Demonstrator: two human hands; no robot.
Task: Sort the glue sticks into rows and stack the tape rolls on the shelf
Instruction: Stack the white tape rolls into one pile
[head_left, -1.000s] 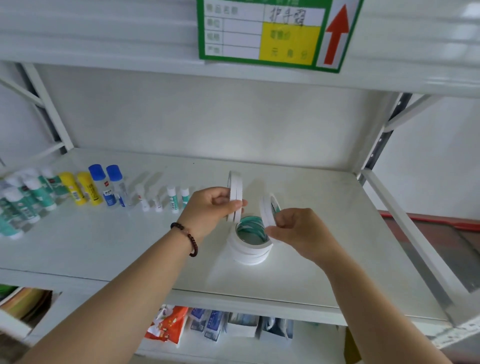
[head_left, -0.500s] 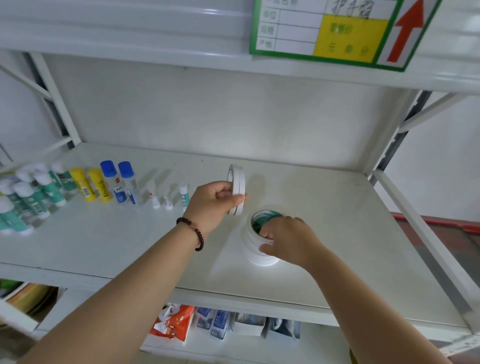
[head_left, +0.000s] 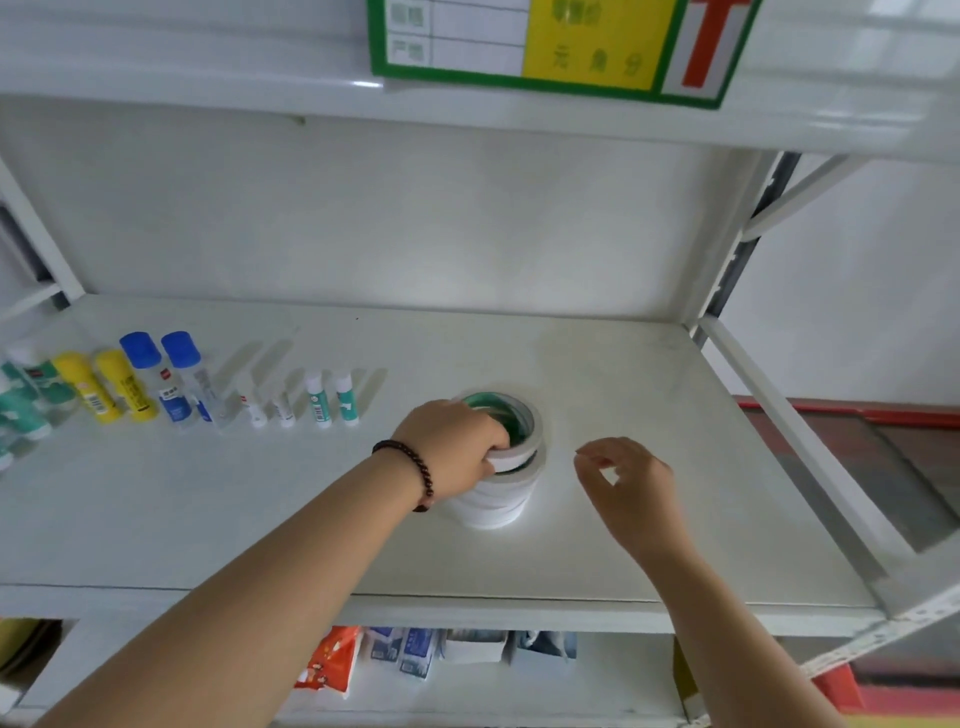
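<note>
A stack of several white tape rolls (head_left: 498, 488) with green cores stands on the white shelf (head_left: 260, 509), near its middle. My left hand (head_left: 452, 449), with a dark bead bracelet on the wrist, grips the top tape roll (head_left: 522, 439) at its left rim, fingers inside the core, the roll lying flat on the stack. My right hand (head_left: 631, 480) hovers just right of the stack, fingers apart and holding nothing. Glue sticks (head_left: 140, 384) stand in a row along the shelf's left side: green-and-white, yellow, blue-capped and small white ones.
A green-bordered label card (head_left: 545, 47) hangs from the shelf above. White uprights and braces frame both sides. The lower shelf holds packaged goods (head_left: 415, 654). A red-edged surface (head_left: 857, 431) lies beyond the right rail.
My left hand brought its upright roll down flat onto the stack. My right hand let go of the roll it set there and drew back to the right, opening.
</note>
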